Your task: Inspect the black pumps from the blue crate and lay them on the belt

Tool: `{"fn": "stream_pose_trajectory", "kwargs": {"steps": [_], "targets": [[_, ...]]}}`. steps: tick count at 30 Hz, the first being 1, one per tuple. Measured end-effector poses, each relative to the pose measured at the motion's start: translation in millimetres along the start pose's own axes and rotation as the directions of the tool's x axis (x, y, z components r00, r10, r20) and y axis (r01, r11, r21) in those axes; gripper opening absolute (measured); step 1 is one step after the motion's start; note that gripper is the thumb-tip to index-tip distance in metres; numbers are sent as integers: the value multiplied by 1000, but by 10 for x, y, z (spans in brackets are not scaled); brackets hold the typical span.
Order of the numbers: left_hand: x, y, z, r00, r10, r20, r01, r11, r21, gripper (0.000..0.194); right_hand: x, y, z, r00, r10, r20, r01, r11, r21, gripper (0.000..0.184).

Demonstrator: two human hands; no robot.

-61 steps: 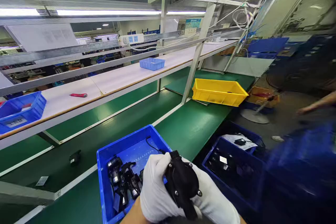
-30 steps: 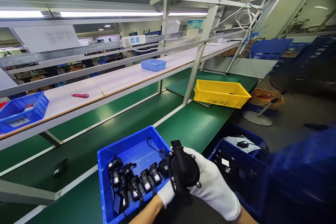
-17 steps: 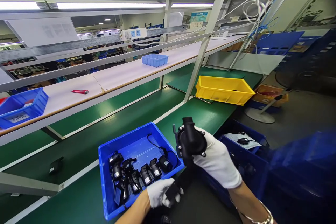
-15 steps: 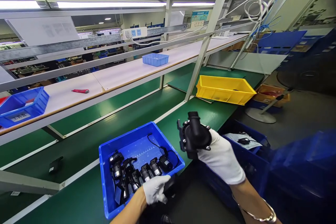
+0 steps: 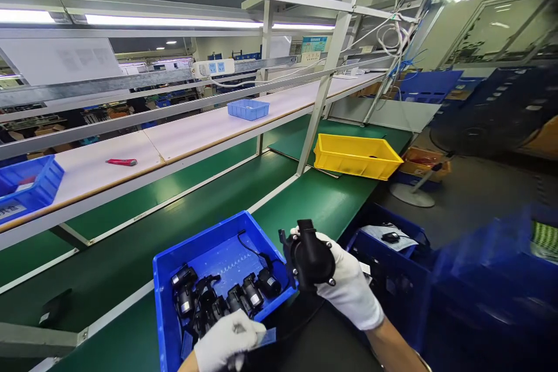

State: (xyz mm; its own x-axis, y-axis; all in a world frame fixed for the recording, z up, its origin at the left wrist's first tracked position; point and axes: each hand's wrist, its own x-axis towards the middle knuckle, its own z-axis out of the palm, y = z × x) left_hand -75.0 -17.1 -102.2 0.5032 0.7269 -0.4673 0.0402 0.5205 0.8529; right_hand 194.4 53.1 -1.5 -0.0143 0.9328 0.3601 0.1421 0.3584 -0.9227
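My right hand (image 5: pixel 349 288), in a white glove, is closed round a black pump-like part (image 5: pixel 307 257) with a short nozzle on top, held just off the right edge of a blue bin (image 5: pixel 213 250). A thin black cable hangs down from the part. My left hand (image 5: pixel 224 340), also gloved, is at the bin's near edge with its fingers curled over a small flat clear piece (image 5: pixel 264 337). Several small black motor-like parts (image 5: pixel 218 299) with wires lie in the bin.
The bin sits on a green bench (image 5: pixel 318 203) beside a conveyor belt (image 5: pixel 131 250). A yellow bin (image 5: pixel 355 156) stands farther along. A dark blue crate (image 5: pixel 392 256) with parts and a paper is to the right. A white shelf (image 5: pixel 196 128) above carries blue trays and a red tool (image 5: pixel 121 161).
My left hand let go of the black part and dropped to the bin's near edge. My right hand raised the part to the right, then brought it back down beside the bin.
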Motion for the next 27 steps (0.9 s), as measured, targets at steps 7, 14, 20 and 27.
{"fn": "stream_pose_trajectory", "kwargs": {"steps": [7, 14, 20, 27], "targets": [[26, -120, 13, 974, -217, 59, 203, 962, 184, 35, -39, -6, 115, 992, 16, 124, -7, 997, -72, 58], [-82, -98, -230, 985, -154, -72, 162, 979, 124, 64, -2, 62, 131, 973, 147, 176, -133, 987, -86, 62], [-283, 101, -392, 968, -37, -250, 43, 999, 21, 66, -38, 161, 214, 954, 234, 190, -212, 969, -130, 60], [-464, 244, -354, 941, 1, -337, -20, 998, -53, 64, -68, 182, 259, 965, 146, 219, -80, 956, -281, 66]]}}
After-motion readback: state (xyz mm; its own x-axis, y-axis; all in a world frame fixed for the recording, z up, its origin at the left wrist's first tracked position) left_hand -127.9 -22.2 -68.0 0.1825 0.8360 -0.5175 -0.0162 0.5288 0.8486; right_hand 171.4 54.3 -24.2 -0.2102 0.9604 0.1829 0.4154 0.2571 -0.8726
